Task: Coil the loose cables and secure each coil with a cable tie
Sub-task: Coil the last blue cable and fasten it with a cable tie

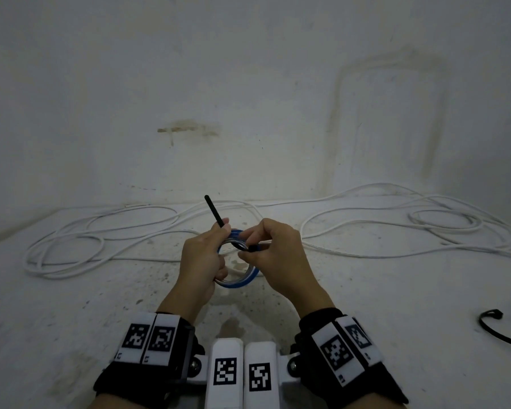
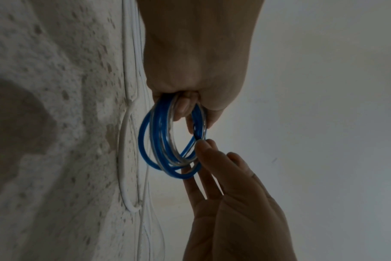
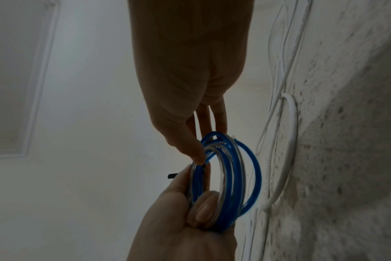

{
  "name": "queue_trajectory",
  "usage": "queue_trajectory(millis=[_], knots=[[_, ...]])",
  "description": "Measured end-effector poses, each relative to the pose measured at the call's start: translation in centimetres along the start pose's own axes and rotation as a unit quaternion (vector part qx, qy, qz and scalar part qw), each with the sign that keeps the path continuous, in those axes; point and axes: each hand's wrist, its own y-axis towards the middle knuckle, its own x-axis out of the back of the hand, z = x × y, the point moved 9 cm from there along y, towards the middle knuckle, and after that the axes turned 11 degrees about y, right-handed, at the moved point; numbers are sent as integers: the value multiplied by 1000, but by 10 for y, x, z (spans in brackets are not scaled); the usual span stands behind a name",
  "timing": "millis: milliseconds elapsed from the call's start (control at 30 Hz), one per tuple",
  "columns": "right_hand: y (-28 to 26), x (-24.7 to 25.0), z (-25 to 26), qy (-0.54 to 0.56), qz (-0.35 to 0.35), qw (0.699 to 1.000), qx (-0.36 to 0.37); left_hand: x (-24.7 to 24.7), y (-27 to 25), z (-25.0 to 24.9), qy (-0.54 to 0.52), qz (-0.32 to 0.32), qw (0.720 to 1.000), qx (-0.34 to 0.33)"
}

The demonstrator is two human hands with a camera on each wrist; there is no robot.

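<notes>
Coil: a small round coil (image 1: 237, 283) of several turns, blue cable mixed with clear, glossy turns; the loops sit a little splayed rather than flush, as the left wrist view (image 2: 167, 141) and right wrist view (image 3: 230, 176) show. It is held up above the desk (image 1: 366, 305), between the two hands.
Cable tie: a thin black strap (image 1: 216, 215); its free tail sticks up and away past the left fingers, and its other end meets the coil's top edge at the right fingertips.
Left hand: the left hand (image 1: 202, 261) grasps the near-left side of the coil, fingers curled through the ring, thumb against the tie's tail.
Right hand: the right hand (image 1: 273, 252) pinches the tie's dark end at the coil's top, thumb and forefinger closed together, other fingers extended behind.
White cable: a long loose white cable (image 1: 101, 234) lies in sprawling loops across the desk behind the hands.
Spare tie: another black tie (image 1: 497, 329) lies on the desk at the far right.
</notes>
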Motion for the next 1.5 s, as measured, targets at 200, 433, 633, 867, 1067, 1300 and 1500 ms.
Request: queue_trajectory(millis=[200,433,633,867,1067,1300,1500], knots=[[-1,-2,5,-18,7,1000,1,6,-1,-4,4,-38,999,-15],[-1,0,7,50,3,999,-18,7,-6,-8,23,-38,999,-12],[0,5,4,99,-24,994,-36,5,-14,-22,82,-35,995,-48],[-1,12,-1,96,-68,992,-48,0,-18,-26,67,-19,996,-54],[1,13,0,17,-83,996,-23,3,-12,-28,93,-25,987,-126],[2,10,-1,92,-74,992,-36,4,-7,-27,131,-31,974,-179],[2,9,-5,95,-72,992,-46,5,-5,-30,152,-40,963,-221]])
